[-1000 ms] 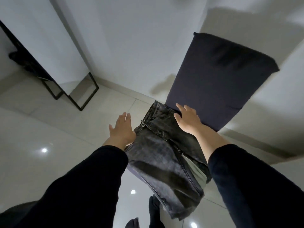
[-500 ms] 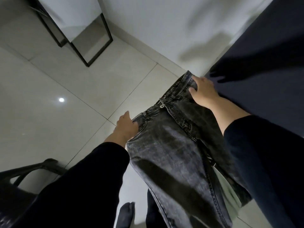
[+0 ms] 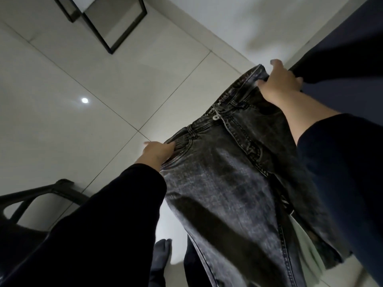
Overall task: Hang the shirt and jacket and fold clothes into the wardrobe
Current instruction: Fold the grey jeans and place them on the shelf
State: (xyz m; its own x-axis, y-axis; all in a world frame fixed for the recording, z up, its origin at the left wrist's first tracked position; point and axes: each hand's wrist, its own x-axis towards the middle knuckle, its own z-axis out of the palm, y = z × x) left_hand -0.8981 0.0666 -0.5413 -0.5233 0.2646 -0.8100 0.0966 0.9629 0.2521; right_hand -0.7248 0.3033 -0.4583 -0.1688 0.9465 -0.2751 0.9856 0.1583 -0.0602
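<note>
A pair of dark grey washed jeans (image 3: 223, 179) hangs in front of me, held up by its waistband with the button facing me and the legs dropping toward the floor. My left hand (image 3: 158, 152) grips the left end of the waistband by the pocket. My right hand (image 3: 278, 83) clutches the right end, higher and further away. A pale green garment (image 3: 306, 249) shows behind the jeans at the lower right. No wardrobe, shirt or jacket is in view.
Glossy pale floor tiles (image 3: 83, 100) spread to the left. A black metal frame (image 3: 116, 23) stands at the top by the white wall. A dark navy surface (image 3: 352, 44) fills the upper right. A black chair (image 3: 31, 199) sits lower left. My socked feet (image 3: 163, 253) are below.
The view has tilted down toward the floor. Both hands closed on the jeans' waistband and spread apart, the right one moving up and right, stretching the waistband out.
</note>
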